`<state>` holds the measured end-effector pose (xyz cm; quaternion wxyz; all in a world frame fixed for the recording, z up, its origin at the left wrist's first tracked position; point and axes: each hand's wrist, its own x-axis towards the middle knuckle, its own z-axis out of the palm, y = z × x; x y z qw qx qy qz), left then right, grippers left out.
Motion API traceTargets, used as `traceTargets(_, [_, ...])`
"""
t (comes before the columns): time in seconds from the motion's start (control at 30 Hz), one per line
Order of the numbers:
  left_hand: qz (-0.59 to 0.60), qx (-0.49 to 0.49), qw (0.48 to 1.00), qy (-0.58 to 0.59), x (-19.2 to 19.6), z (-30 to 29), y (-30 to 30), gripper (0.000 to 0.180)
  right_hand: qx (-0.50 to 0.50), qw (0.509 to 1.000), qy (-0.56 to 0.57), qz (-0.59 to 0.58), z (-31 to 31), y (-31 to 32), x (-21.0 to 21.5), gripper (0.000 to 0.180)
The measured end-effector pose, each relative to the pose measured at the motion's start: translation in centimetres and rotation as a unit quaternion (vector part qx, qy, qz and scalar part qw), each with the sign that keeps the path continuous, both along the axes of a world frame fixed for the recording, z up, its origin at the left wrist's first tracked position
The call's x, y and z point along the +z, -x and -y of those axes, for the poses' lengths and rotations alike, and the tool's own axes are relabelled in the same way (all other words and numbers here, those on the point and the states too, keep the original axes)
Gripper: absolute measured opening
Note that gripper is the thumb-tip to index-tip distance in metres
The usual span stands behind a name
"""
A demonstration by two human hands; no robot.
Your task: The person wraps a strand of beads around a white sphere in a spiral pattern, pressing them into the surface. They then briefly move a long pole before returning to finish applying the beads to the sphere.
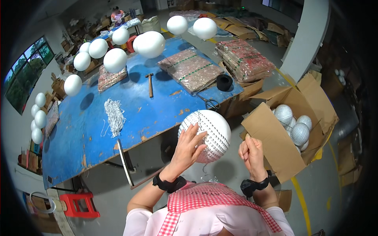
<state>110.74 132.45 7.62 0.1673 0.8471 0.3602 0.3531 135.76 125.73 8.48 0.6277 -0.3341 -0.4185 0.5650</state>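
A large white ball (217,125), partly wrapped in rows of silver bead trim, is in front of me beyond the table's near edge. My left hand (188,144) lies on its left side with fingers spread over the beaded rows, gripping nothing. What supports the ball is hidden. To the right of it, apart from the ball, my right hand (252,154) is closed with fingers curled together; anything inside them is too small to make out. A bundle of loose silver bead strands (114,118) lies on the blue table (136,112).
An open cardboard box (271,143) with several silver-covered balls (300,133) stands at right. The table bears a hammer (150,85), scissors (209,103), a black roll (224,82) and plastic-wrapped packs (191,69). White balls (115,60) hang above it. A red stool (80,204) stands at lower left.
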Motion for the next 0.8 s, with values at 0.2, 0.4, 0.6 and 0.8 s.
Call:
traceTargets(0.2, [0.028, 0.015, 0.999, 0.032, -1.2, 0.1, 0.3, 0.045, -0.08, 0.989, 0.056, 0.108, 1.3, 2.0, 0.6, 0.034])
traceTargets(0.4, [0.054, 0.037, 0.997, 0.03, -1.2, 1.3, 0.4, 0.046, -0.113, 0.986, 0.032, 0.116, 2.2, 3.0, 1.2, 0.031])
traceTargets(0.6, [0.057, 0.06, 0.996, -0.009, -1.5, 3.6, 1.1, 0.047, -0.054, 0.996, 0.034, 0.058, 3.2, 0.9, 0.7, 0.047])
traceTargets(0.8, [0.015, 0.136, 0.99, -0.019, -2.1, 8.4, 5.1, 0.046, -0.053, 0.996, 0.026, 0.073, 3.5, 1.5, 0.8, 0.048])
